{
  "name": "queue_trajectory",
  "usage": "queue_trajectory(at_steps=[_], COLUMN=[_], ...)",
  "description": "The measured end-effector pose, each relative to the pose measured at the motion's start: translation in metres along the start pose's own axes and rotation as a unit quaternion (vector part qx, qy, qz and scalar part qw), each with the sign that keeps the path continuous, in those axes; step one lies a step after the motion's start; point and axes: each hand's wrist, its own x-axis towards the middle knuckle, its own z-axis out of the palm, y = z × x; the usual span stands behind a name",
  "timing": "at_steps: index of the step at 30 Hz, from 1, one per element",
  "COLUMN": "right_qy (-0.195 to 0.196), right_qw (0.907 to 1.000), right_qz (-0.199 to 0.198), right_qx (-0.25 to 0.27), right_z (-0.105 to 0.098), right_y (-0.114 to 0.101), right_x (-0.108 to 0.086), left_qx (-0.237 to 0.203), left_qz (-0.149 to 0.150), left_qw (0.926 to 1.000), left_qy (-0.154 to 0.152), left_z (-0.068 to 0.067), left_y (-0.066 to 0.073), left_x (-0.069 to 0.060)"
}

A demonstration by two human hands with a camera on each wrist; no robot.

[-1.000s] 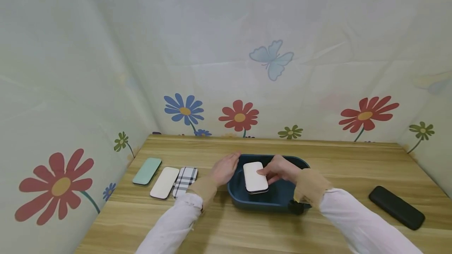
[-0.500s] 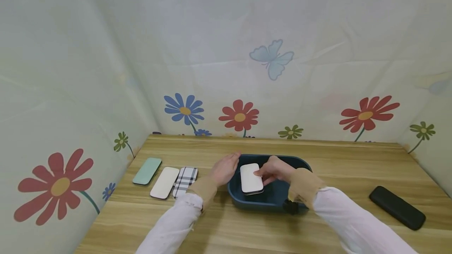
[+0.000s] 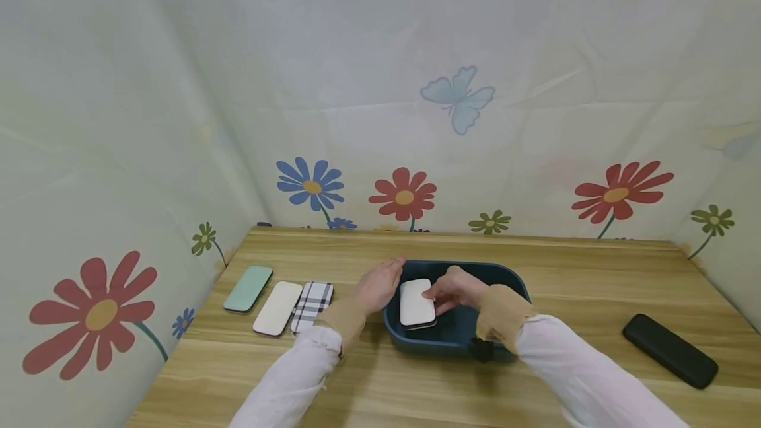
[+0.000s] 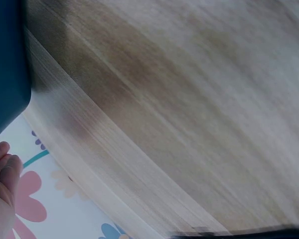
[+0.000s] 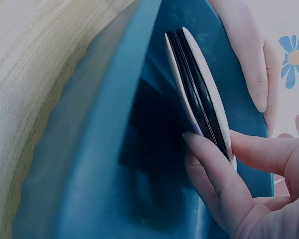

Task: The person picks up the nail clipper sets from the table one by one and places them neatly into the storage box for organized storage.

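My right hand [image 3: 454,288] pinches a white flat case [image 3: 416,302] between thumb and fingers, inside the dark blue basin [image 3: 416,345]. In the right wrist view the case [image 5: 217,99] stands on edge, with two black rims between pale outer faces. The fingers of my right hand [image 5: 239,184] hold its near end. My left hand [image 3: 379,286] rests against the basin's left end with its fingers straight. In the left wrist view that hand [image 4: 2,189] shows at the lower left, below the basin's wall [image 4: 7,64].
On the wooden table [image 3: 368,388], to the left, lie a mint case [image 3: 248,288], a cream case [image 3: 277,308] and a plaid case [image 3: 312,306]. A long black case [image 3: 670,350] lies at the right. A flowered cloth [image 3: 511,170] hangs behind the table.
My right hand has moved left and slightly down inside the basin, carrying the white case toward its left end. My left hand has stayed in place.
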Motion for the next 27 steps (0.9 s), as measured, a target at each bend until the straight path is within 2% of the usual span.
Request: queue_trajectory(at_steps=[5,6,11,14,19,27], right_qy=[0.003,0.003,0.002,0.002,-0.004,-0.011], right_qw=[1.0,0.9999,0.9997,0.9995,0.9992,0.9991], right_qz=[0.006,0.009,0.021,0.026,0.03,0.033], right_qx=[0.006,0.008,0.013,0.018,0.025,0.023], right_z=[0.002,0.003,0.004,0.004,0.006,0.007], right_y=[0.0,0.0,0.0,0.001,0.004,0.004], right_x=[0.002,0.003,0.007,0.01,0.014,0.015], left_qx=[-0.026,-0.021,-0.023,-0.026,-0.004,0.0], left_qz=[0.005,0.017,0.026,0.014,0.005,0.006], left_qw=[0.9997,0.9996,0.9993,0.9995,1.0,1.0], left_qy=[0.0,0.01,0.015,0.005,-0.001,0.003], left_z=[0.002,0.003,0.001,-0.002,-0.004,-0.004], left_y=[-0.003,-0.004,-0.004,-0.001,0.002,0.002], left_x=[0.0,0.0,-0.001,-0.002,-0.002,-0.003])
